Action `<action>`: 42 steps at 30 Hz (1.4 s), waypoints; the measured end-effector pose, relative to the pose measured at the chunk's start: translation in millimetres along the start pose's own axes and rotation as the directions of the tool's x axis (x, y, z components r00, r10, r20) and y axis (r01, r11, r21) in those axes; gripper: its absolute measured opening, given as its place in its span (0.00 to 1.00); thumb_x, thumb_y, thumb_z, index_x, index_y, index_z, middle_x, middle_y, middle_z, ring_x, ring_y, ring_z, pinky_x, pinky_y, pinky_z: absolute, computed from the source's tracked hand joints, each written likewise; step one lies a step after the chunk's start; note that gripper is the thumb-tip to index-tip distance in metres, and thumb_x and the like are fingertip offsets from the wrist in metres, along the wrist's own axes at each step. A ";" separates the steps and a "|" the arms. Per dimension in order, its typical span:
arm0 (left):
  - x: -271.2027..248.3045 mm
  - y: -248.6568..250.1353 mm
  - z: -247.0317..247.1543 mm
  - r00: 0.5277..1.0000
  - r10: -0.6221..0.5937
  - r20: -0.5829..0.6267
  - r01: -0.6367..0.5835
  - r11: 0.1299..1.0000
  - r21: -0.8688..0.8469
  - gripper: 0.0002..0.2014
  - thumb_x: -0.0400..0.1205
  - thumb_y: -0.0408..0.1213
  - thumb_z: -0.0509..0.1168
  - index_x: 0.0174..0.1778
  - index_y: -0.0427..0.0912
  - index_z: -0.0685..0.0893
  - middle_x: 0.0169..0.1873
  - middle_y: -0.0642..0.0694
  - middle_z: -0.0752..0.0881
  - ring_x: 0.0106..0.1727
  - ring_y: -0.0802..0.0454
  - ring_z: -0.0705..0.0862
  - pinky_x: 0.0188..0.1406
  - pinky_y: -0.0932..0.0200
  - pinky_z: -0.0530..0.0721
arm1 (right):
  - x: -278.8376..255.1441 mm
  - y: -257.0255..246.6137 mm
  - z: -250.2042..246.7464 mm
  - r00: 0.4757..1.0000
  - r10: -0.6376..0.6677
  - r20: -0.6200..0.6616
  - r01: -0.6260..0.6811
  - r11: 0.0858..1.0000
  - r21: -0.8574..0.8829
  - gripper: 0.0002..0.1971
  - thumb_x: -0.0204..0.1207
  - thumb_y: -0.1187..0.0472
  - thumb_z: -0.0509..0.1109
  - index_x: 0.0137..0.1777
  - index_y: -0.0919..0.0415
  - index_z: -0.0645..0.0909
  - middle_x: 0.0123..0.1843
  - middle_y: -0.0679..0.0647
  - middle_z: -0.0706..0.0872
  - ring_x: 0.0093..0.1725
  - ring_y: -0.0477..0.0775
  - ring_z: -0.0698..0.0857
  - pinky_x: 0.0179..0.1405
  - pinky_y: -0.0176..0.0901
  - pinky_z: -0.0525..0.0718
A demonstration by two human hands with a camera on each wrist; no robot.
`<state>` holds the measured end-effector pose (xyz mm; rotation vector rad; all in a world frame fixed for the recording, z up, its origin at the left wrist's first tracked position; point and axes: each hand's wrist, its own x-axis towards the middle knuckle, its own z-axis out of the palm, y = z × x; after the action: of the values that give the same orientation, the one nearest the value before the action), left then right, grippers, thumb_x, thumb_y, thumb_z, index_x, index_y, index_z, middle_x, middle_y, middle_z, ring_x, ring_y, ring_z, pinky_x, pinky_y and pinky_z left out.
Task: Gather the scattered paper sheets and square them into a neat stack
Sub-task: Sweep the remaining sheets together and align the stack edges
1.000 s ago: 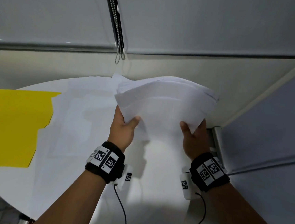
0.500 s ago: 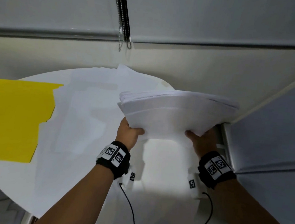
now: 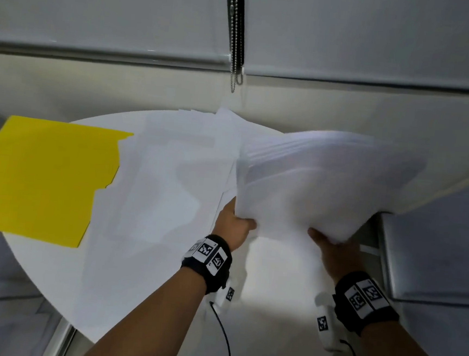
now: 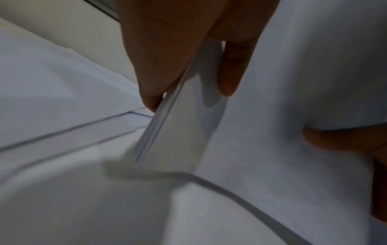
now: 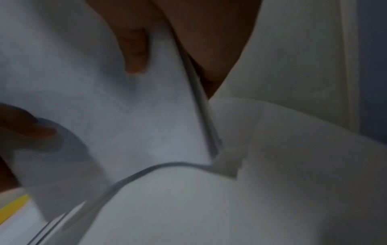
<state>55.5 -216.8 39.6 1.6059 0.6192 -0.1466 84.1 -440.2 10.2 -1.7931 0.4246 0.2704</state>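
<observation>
Head view: both hands are gripping a sheaf of white paper (image 3: 320, 185) above the round table (image 3: 36, 260).
Left hand (image 3: 233, 224) is pinching its 7 o'clock corner, right hand (image 3: 335, 247) its 5 o'clock edge; wrist views are showing thumbs over, fingers (image 4: 163, 66) under.

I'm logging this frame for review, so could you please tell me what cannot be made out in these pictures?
- Head view: the far edge of the stack is motion-blurred, so its squareness is unclear.
- Head view: the left hand and right hand have their fingers hidden under the stack.
- Sheet count: too fine to tell.
- Head view: the yellow sheet is partly covered by white sheets.
</observation>
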 end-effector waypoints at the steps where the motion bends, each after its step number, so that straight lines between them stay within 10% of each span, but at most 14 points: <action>1: -1.3 -2.0 -5.4 1.000 0.004 0.030 -0.005 1.000 0.027 0.24 0.70 0.21 0.70 0.54 0.55 0.83 0.49 0.54 0.89 0.51 0.52 0.88 0.47 0.62 0.83 | -2.4 0.3 -0.6 1.000 -0.013 0.023 0.013 1.000 -0.004 0.30 0.70 0.58 0.79 0.71 0.57 0.74 0.58 0.52 0.82 0.58 0.53 0.80 0.59 0.44 0.77; 5: -6.5 -15.8 -34.3 0.995 -0.041 0.096 0.028 0.989 0.142 0.30 0.72 0.36 0.75 0.70 0.52 0.76 0.63 0.55 0.85 0.62 0.57 0.84 0.62 0.60 0.81 | -18.7 -0.5 7.6 0.994 -0.038 0.105 0.039 0.999 0.000 0.18 0.75 0.65 0.74 0.65 0.55 0.78 0.52 0.48 0.85 0.52 0.50 0.83 0.59 0.41 0.73; 9: -11.5 -39.8 -72.8 0.989 -0.149 0.024 0.136 0.946 0.294 0.17 0.77 0.43 0.72 0.62 0.55 0.80 0.53 0.53 0.87 0.52 0.56 0.86 0.53 0.59 0.84 | -22.6 30.4 24.2 0.981 0.110 0.163 -0.111 0.994 0.000 0.13 0.75 0.65 0.73 0.59 0.55 0.81 0.51 0.54 0.88 0.54 0.60 0.85 0.58 0.52 0.80; 14: 5.2 -49.6 -151.2 0.933 0.023 -0.359 0.149 0.884 0.443 0.12 0.80 0.30 0.60 0.44 0.54 0.82 0.52 0.54 0.88 0.51 0.52 0.84 0.48 0.66 0.76 | -24.9 63.4 31.2 0.965 0.215 0.151 -0.204 0.975 -0.085 0.15 0.74 0.64 0.75 0.60 0.58 0.82 0.54 0.58 0.87 0.58 0.64 0.85 0.66 0.61 0.79; 17: 35.1 -54.9 -200.3 0.821 0.134 -0.555 0.183 0.859 0.477 0.11 0.80 0.31 0.63 0.56 0.41 0.84 0.60 0.41 0.86 0.60 0.40 0.83 0.56 0.58 0.77 | -23.6 62.9 33.2 0.973 0.194 0.125 -0.175 0.974 -0.147 0.18 0.74 0.63 0.75 0.63 0.63 0.82 0.54 0.58 0.86 0.58 0.62 0.83 0.67 0.57 0.78; 20: 61.3 -70.6 -223.2 0.810 -0.018 -0.587 0.433 0.693 0.577 0.37 0.77 0.57 0.68 0.77 0.40 0.70 0.78 0.38 0.69 0.78 0.36 0.68 0.71 0.36 0.71 | -21.9 58.7 37.3 0.977 0.179 0.118 -0.153 0.967 -0.203 0.20 0.74 0.61 0.75 0.66 0.62 0.81 0.56 0.58 0.86 0.57 0.60 0.83 0.65 0.54 0.78; 24: 68.5 -84.7 -211.6 0.852 -0.157 -0.499 0.494 0.558 0.667 0.60 0.70 0.74 0.63 0.85 0.35 0.46 0.86 0.39 0.44 0.86 0.40 0.45 0.81 0.34 0.55 | -23.4 54.5 39.2 0.976 0.186 0.114 -0.155 0.958 -0.240 0.20 0.75 0.61 0.75 0.66 0.63 0.80 0.54 0.57 0.84 0.53 0.57 0.81 0.59 0.48 0.77; 31: 54.7 -83.3 -177.1 0.882 -0.078 -0.464 0.422 0.567 0.707 0.56 0.74 0.67 0.66 0.85 0.35 0.47 0.86 0.39 0.45 0.86 0.41 0.45 0.82 0.39 0.52 | -26.1 49.9 40.2 0.975 0.190 0.111 -0.156 0.952 -0.265 0.22 0.74 0.60 0.75 0.67 0.64 0.80 0.62 0.60 0.85 0.59 0.60 0.83 0.64 0.50 0.78; 42: 56.5 -52.3 -173.5 0.876 -0.128 -0.465 0.388 0.759 0.523 0.32 0.76 0.39 0.72 0.74 0.40 0.66 0.68 0.37 0.75 0.64 0.40 0.76 0.57 0.46 0.78 | -22.4 59.2 39.0 0.976 0.182 0.118 -0.146 0.953 -0.264 0.22 0.74 0.59 0.76 0.67 0.62 0.80 0.62 0.61 0.86 0.60 0.63 0.84 0.65 0.54 0.79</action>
<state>33.0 -34.0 -6.2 2.1920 1.2229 -0.2438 40.2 -412.4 -43.2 -1.9759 0.4546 0.5884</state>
